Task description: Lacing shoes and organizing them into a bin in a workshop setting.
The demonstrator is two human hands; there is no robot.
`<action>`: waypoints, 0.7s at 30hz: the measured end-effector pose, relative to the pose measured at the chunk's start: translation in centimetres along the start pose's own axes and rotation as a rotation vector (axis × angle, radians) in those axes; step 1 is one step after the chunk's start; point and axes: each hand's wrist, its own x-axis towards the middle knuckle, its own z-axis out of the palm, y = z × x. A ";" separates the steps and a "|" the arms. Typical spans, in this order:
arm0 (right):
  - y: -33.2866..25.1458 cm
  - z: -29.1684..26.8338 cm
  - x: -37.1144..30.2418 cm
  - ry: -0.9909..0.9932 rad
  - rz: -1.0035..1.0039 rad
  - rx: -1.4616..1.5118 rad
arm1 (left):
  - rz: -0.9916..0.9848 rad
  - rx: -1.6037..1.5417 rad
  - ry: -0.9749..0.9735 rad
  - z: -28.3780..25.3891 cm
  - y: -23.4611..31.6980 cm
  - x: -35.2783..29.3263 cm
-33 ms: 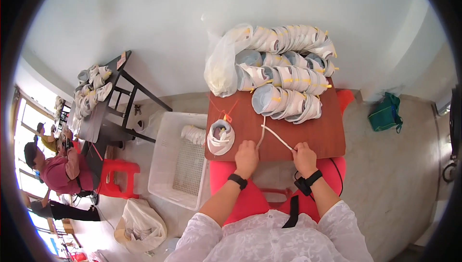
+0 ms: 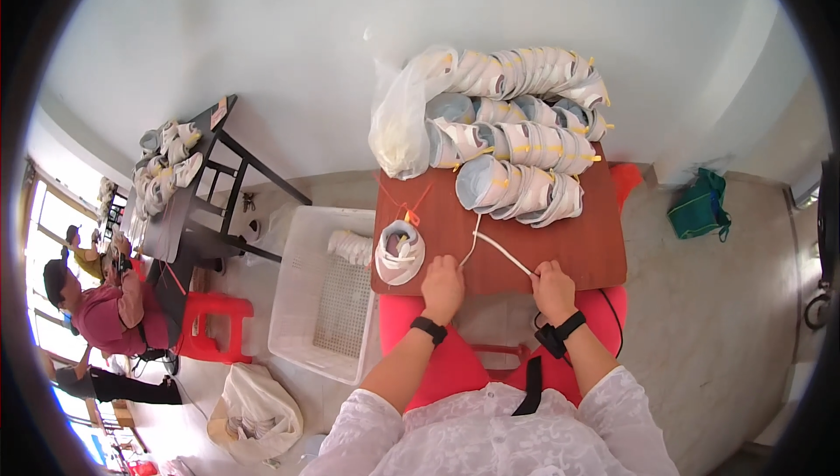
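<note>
White lace (image 2: 503, 249) is the thing in hand: over the near part of the brown desk (image 2: 605, 244), strung between the two hands, right of the single shoe upper (image 2: 399, 259) and below the front row of nested uppers (image 2: 525, 189).

Right hand (image 2: 553, 290): fingers curled, pinching the lace at the desk's near edge; that run is fairly straight, slanting away up-left. Left hand (image 2: 443, 289): fingers curled too, pinching the other run, which drops back with a slight bow. The runs meet near the middle of the desk. Can't tell at this size whether that's one folded lace or two strands crossing.

Handling, my read: very light, limp, no stiffness to push with, so pull only. Looks like woven cord, so moderate grip, little slip, nothing to break. Slack side will curl or twist if let go. Best hold is thumb against fingertip close to the ends, or just short of the crossing for finer control. Don't squeeze mid-run; it just folds.

Single upper looks light and soft-walled, opening up, its own lacing across the front. I'd take it by the collar or heel, not the lacing. Clear plastic bag (image 2: 401, 139) sits by the far rows, clear of both hands.
</note>
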 end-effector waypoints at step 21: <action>1.9 -1.0 -1.2 0.061 0.026 0.045 | -0.001 -0.441 0.134 3.3 8.7 12.0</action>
